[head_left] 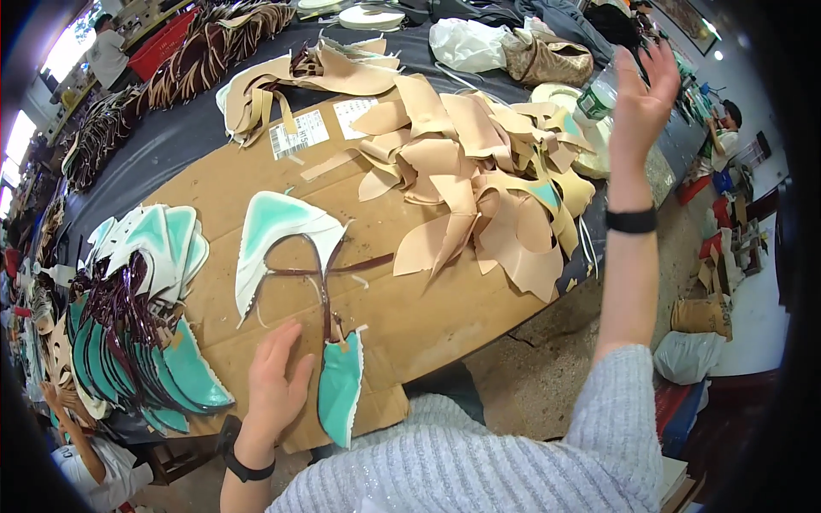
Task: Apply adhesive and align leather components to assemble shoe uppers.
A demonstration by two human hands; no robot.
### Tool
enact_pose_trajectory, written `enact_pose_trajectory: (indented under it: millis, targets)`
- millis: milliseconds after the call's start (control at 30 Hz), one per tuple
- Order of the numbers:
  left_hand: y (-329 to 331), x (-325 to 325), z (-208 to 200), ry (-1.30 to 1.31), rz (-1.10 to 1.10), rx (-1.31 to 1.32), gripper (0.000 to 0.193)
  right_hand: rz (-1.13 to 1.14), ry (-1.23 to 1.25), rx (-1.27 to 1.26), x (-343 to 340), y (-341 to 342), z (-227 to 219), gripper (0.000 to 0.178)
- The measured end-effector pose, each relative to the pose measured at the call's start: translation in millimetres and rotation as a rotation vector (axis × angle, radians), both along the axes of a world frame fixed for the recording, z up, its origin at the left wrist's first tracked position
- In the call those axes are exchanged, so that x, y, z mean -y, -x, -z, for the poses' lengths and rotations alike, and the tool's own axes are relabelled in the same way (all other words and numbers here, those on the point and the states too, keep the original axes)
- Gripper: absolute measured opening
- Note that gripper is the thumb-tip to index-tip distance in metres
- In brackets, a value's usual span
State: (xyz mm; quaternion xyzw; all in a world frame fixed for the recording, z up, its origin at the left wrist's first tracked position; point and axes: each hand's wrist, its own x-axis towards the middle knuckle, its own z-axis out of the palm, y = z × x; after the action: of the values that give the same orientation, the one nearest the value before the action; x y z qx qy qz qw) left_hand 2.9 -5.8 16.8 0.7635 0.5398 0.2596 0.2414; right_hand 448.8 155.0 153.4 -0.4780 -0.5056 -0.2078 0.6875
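Observation:
My left hand rests on the cardboard sheet, fingers stretched out and holding nothing. Just right of it lies a teal, white-edged shoe-upper piece. Dark red straps join this to a larger white and teal curved piece. My right hand is raised at the far right, fingers apart and empty, beside a clear bottle with a green label. A loose heap of beige shoe-upper pieces covers the cardboard's far right part.
Stacked teal and white uppers with dark red straps lie at the left. More beige pieces sit at the back, near a white plastic bag and a patterned pouch. Other people are at the room's sides.

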Motion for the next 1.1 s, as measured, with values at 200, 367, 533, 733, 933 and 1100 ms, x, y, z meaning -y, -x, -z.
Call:
enact_pose_trajectory:
  millis: [200,367,533,733,933,1100]
  targets:
    - [-10,-10,4,-0.077,0.047,-0.063,0.035,0.251,0.486,-0.239,-63,-250,130,0.111]
    - [-10,-3,-3,-0.058,-0.015,-0.062,0.027,-0.326,0.563,-0.437,-74,-227,143,0.043]
    - [-11,-10,7,-0.050,-0.092,0.003,0.020,-0.089,0.238,-0.510,-69,-229,166,0.045]
    - [-10,-14,9,-0.062,-0.119,0.024,0.016,0.526,0.382,0.030,-69,-203,163,0.053]
    - [-7,-15,15,-0.120,-0.097,0.049,0.012,0.317,-0.017,-0.659,-72,-250,168,0.055]
    - [-1,-15,17,-0.098,-0.090,0.084,0.011,0.513,0.285,-0.088,-76,-230,160,0.060]
